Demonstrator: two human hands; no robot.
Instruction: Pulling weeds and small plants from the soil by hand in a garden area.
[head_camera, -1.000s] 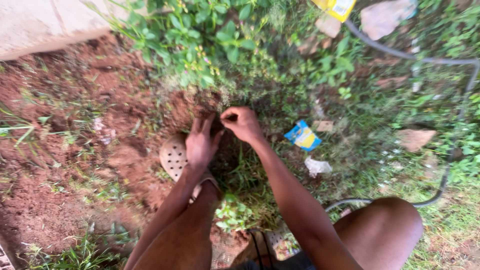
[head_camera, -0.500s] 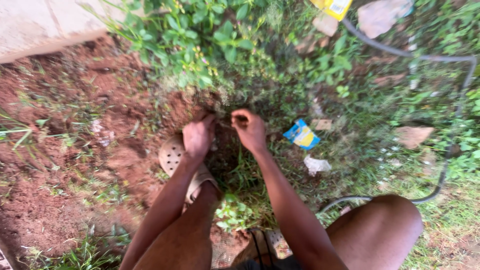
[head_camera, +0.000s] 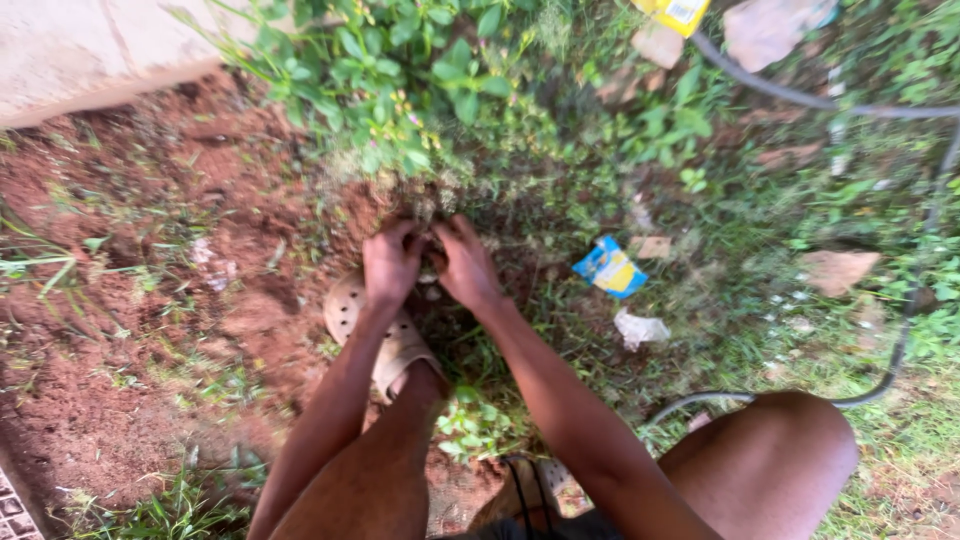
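**Both hands on one weed clump at the soil edge: risks**

Left hand (head_camera: 392, 262) and right hand (head_camera: 462, 262) are side by side, fingers curled into the same low weed clump (head_camera: 430, 205). The clump sits at the border where bare red soil (head_camera: 150, 300) meets the leafy green plant (head_camera: 400, 70). Grip: both appear clenched on stems and roots, though the fingertips are buried and the exact hold is blurred.

Judged risks:
- Stems may snap above the root if gripped too high, leaving the root in the ground.
- The clump lies just below the leafy plant; its stems could be caught in the same pull.
- A sudden release would send loose soil up at the person, who is crouched low.
- The tan perforated clog (head_camera: 352, 312) rests on crumbly soil just beside the hands; footing may slip.
- The dark hose (head_camera: 905, 330) curves near the right knee (head_camera: 780, 450), a possible snag.
- The blue wrapper (head_camera: 608, 267) is litter, well apart from the hands.
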